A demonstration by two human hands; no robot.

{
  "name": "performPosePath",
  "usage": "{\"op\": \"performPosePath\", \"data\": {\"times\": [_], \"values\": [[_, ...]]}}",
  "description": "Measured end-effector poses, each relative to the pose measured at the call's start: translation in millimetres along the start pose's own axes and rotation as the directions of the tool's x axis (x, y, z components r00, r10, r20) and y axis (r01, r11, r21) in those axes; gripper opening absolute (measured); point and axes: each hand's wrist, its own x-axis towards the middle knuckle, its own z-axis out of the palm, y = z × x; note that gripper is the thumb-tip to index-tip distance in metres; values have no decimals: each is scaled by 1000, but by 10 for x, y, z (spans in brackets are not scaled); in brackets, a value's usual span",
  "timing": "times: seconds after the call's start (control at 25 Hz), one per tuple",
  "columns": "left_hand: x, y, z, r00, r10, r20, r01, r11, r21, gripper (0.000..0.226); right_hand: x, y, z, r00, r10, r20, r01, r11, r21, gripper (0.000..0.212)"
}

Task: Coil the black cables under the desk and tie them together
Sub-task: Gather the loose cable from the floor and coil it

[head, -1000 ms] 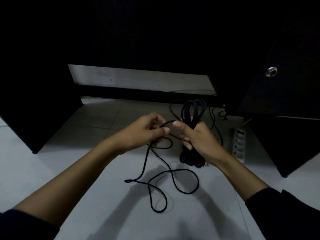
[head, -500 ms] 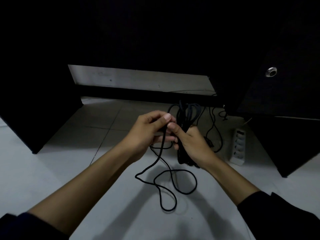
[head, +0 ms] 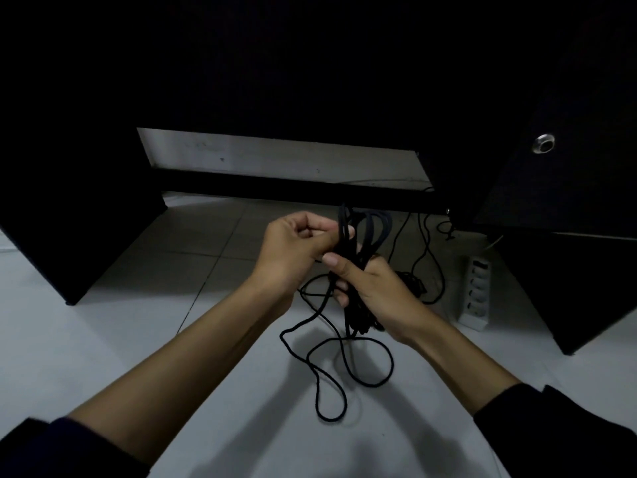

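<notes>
Both hands grasp cable: right hand clenches the coiled bundle mid-frame while left hand pinches the loose strand (keep wraps snug, I judge).

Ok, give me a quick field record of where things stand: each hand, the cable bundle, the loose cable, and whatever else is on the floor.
left hand: closed on a strand at the top of the bundle
right hand: gripping the bundle at its middle, upright
cable bundle: black, several loops gathered, not yet tied
loose cable: trailing from the hands in loops over the floor
power strip: white, on the floor to the right
floor: pale tiles
</notes>
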Motion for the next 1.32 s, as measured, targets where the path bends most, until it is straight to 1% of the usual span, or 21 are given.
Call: {"op": "performPosePath", "data": {"times": [0.12, 0.16, 0.2, 0.28, 0.32, 0.4, 0.48, 0.56, 0.6, 0.68, 0.72, 0.8, 0.92, 1.08, 1.12, 1.2, 1.32], "values": [[-20, -18, 51, 995, 99, -2, -99, 994, 49, 15, 2, -27, -27, 998, 21, -58, -17, 997, 76, 43], [-43, -33, 61, 995, 100, 0, -100, 993, 69, 20, 10, -47, -52, 995, 35, -98, -26, 995, 94, 43], [-72, -66, 57, 997, 73, 25, -75, 991, 111, 27, 19, -76, -85, 990, 42, -137, -27, 994, 106, 44], [-163, -158, 17, 987, -23, 160, -25, 958, 287, 40, 46, -120, -145, 983, 23, -183, 1, 992, 130, 41], [-216, -218, -12, 971, -59, 232, -36, 923, 384, 40, 63, -130, -165, 980, 8, -201, 24, 988, 156, 39], [-277, -301, -81, 955, -56, 290, -100, 863, 495, 33, 103, -119, -206, 964, -3, -267, 69, 969, 238, 39], [-279, -322, -129, 939, -3, 345, -174, 858, 483, 26, 137, -89, -245, 944, 14, -331, 88, 952, 292, 37], [-307, -361, -119, 909, 20, 416, -210, 884, 417, 24, 164, -83, -268, 928, 30, -370, 101, 939, 330, 38], [-337, -410, -104, 898, 7, 441, -203, 894, 400, 25, 180, -100, -274, 919, 34, -392, 127, 917, 378, 37], [-398, -561, -83, 878, -57, 475, -174, 886, 429, 27, 202, -151, -266, 914, 41, -404, 180, 851, 492, 34], [-409, -637, -88, 875, -88, 476, -157, 879, 450, 29, 205, -178, -253, 917, 48, -396, 189, 821, 539, 33], [-353, -724, -140, 891, -124, 437, -108, 876, 469, 36, 194, -202, -242, 923, 74, -377, 180, 784, 594, 31], [-185, -746, -279, 900, -170, 402, -72, 850, 522, 50, 178, -190, -256, 925, 127, -357, 122, 793, 597, 29], [-79, -808, -482, 858, -213, 467, -172, 737, 653, 48, 155, -148, -287, 943, 142, -300, 50, 832, 553, 29], [-68, -813, -523, 859, -218, 463, -173, 728, 664, 46, 148, -134, -292, 947, 139, -289, 35, 851, 525, 29], [-51, -756, -553, 878, -190, 439, -149, 764, 628, 33, 133, -122, -292, 952, 134, -276, 1, 899, 438, 30], [0, -495, -456, 897, -61, 437, -210, 812, 544, 12, 115, -115, -288, 957, 123, -263, -48, 960, 275, 34]]}}
